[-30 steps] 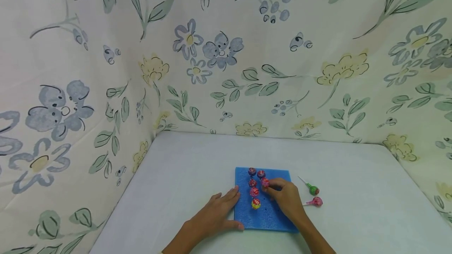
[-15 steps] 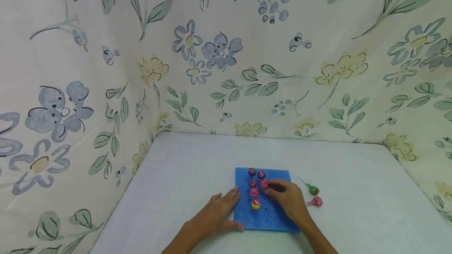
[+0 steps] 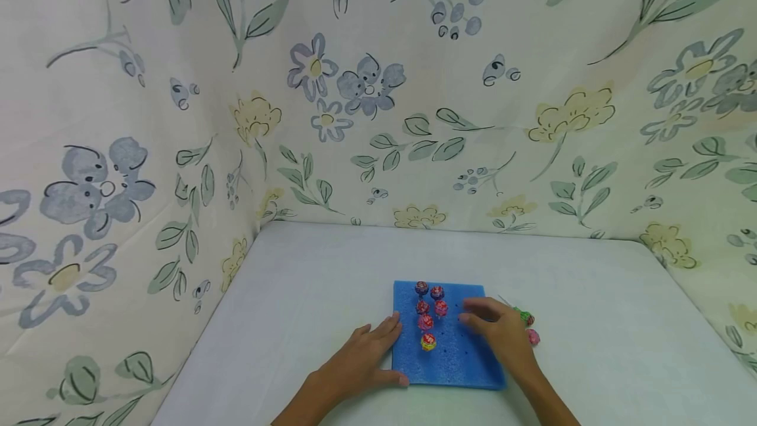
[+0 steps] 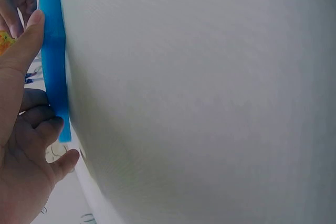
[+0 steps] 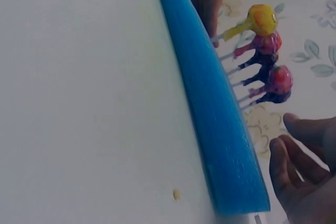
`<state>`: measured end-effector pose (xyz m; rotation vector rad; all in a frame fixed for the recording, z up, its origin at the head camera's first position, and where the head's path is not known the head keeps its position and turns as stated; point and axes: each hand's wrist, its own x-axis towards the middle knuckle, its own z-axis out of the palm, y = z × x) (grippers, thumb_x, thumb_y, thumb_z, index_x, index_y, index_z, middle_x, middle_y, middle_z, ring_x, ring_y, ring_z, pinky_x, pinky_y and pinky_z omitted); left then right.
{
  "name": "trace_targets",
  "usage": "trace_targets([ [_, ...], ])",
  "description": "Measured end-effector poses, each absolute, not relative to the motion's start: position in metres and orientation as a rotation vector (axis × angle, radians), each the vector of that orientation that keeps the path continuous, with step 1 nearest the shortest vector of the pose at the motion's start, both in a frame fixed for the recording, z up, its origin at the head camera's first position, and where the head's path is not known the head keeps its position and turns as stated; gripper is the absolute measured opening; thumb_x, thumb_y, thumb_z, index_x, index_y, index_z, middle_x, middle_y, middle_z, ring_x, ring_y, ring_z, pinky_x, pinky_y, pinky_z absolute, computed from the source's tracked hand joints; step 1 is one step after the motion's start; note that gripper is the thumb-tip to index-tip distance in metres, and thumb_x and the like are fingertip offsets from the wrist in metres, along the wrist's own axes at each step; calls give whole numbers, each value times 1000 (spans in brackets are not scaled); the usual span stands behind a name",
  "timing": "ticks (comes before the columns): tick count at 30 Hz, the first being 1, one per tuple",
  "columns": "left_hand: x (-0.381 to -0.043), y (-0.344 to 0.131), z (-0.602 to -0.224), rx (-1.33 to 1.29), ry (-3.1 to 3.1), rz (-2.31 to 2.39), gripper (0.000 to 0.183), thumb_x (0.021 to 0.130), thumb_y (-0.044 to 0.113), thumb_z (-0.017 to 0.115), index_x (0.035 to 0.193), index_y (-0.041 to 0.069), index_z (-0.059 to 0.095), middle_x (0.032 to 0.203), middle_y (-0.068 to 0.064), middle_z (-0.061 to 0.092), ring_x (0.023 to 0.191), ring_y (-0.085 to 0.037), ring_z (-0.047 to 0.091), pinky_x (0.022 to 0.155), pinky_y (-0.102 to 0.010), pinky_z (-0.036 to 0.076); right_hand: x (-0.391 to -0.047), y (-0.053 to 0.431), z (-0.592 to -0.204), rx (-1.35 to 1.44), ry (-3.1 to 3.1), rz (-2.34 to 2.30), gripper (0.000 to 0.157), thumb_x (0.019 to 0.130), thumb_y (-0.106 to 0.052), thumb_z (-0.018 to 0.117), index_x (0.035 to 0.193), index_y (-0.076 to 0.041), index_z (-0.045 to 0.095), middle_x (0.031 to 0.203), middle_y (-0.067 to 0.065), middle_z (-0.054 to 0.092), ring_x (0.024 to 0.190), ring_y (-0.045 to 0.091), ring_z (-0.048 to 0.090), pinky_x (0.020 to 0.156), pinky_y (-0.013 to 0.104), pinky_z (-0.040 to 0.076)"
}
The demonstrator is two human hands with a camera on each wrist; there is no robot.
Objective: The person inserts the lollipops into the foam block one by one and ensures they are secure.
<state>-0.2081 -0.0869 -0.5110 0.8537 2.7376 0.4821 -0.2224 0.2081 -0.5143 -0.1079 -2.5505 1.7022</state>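
Note:
A blue foam board (image 3: pixel 414 370) lies on the white table, with several wrapped lollipops standing upright on their sticks in it. They form two columns: the left one ends near me with a yellow-and-red lollipop (image 3: pixel 428 342), the shorter right one with a pink lollipop (image 3: pixel 441 308). My left hand (image 3: pixel 367 357) rests against the board's left side, thumb at the front corner and fingers extended along the edge. Right of the pink lollipop, my right hand (image 3: pixel 503 331) hovers over the board, thumb and fingers apart, holding nothing. The right wrist view shows a gap between its fingertips (image 5: pixel 290 120) and the lollipops.
Right of the board, a green lollipop (image 3: pixel 526 317) and another pink lollipop (image 3: pixel 533 337) lie on the table, partly hidden by my right hand. Small holes dot the board's surface. Floral cloth (image 3: pixel 367 169) hangs behind and on the left.
My right hand has let go of the pink lollipop, which now stands in the right column, and moved off to the right. The left hand stays in place.

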Motion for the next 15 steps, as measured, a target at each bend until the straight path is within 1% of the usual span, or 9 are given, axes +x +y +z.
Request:
trace_targets([
  [5, -208, -87, -512, 852, 2737, 487, 99, 89, 72, 68, 164, 13, 42, 174, -1, 31, 160, -18, 32, 124, -56, 36, -220, 219, -512, -163, -2548, 1693, 34, 94, -23, 84, 124, -8, 77, 122, 11, 77, 112, 22, 72, 81, 21, 61],
  [10, -208, -87, -511, 848, 2734, 494, 98, 89, 72, 68, 164, 13, 42, 174, -1, 31, 160, -18, 32, 124, -56, 35, -218, 231, -509, -206, -2604, 1589, 34, 95, -26, 83, 124, -10, 78, 123, 8, 77, 113, 19, 72, 84, 17, 58],
  [13, -208, -87, -511, 848, 2735, 493, 98, 89, 72, 68, 164, 13, 42, 174, -1, 31, 160, -18, 32, 124, -56, 36, -217, 238, -507, -219, -2614, 1556, 33, 96, -26, 82, 124, -10, 77, 124, 8, 77, 110, 12, 73, 86, 14, 55],
  [15, -208, -87, -511, 849, 2736, 492, 98, 89, 72, 68, 164, 13, 42, 174, -1, 31, 160, -18, 32, 124, -56, 36, -215, 242, -506, -222, -2606, 1552, 34, 95, -26, 82, 124, -8, 77, 124, 9, 78, 105, 6, 73, 85, 14, 56],
])
